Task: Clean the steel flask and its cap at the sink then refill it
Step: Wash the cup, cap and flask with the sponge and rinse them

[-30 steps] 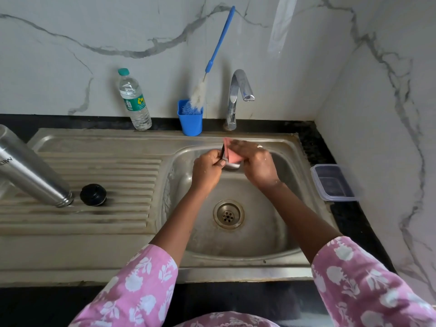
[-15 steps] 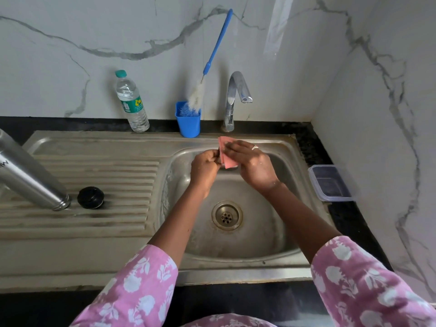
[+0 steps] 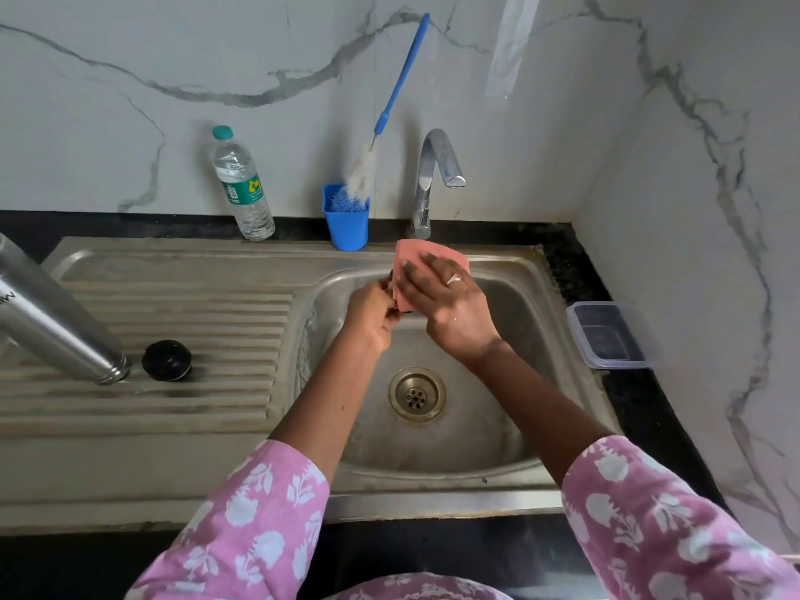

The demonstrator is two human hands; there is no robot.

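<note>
Left hand: the left hand (image 3: 372, 316) is curling its fingers tightly around a small dark piece (image 3: 393, 282), holding it over the sink basin (image 3: 511, 443) at the basin's 12 o'clock edge; the piece is mostly hidden, so what it is cannot be told.
Right hand: the right hand (image 3: 450, 309) is laying its fingers nearly straight across a pink scrub pad (image 3: 428, 259) and pressing it against that piece; the thumb is hiding behind the pad.
Flask: the steel flask (image 3: 56, 322) is lying tilted on the ribbed drainboard (image 3: 208, 400) at 9 o'clock of the basin, mouth down toward the ribs, body running out of view at the left edge.
Cap: a black cap (image 3: 166, 360) is sitting on the drainboard just beside the flask's mouth, at its 3 o'clock.
Behind the sink: a plastic water bottle (image 3: 242, 188) is standing at 11 o'clock, a blue cup (image 3: 346, 223) holding a bottle brush (image 3: 402, 80) at 12 o'clock, and the tap (image 3: 433, 179) just right of the cup, spout over the hands.
Bench: a clear plastic container (image 3: 606, 335) is resting on the black bench (image 3: 575, 270) at 3 o'clock of the basin.
In the way: both forearms are crossing above the drain (image 3: 416, 394).
</note>
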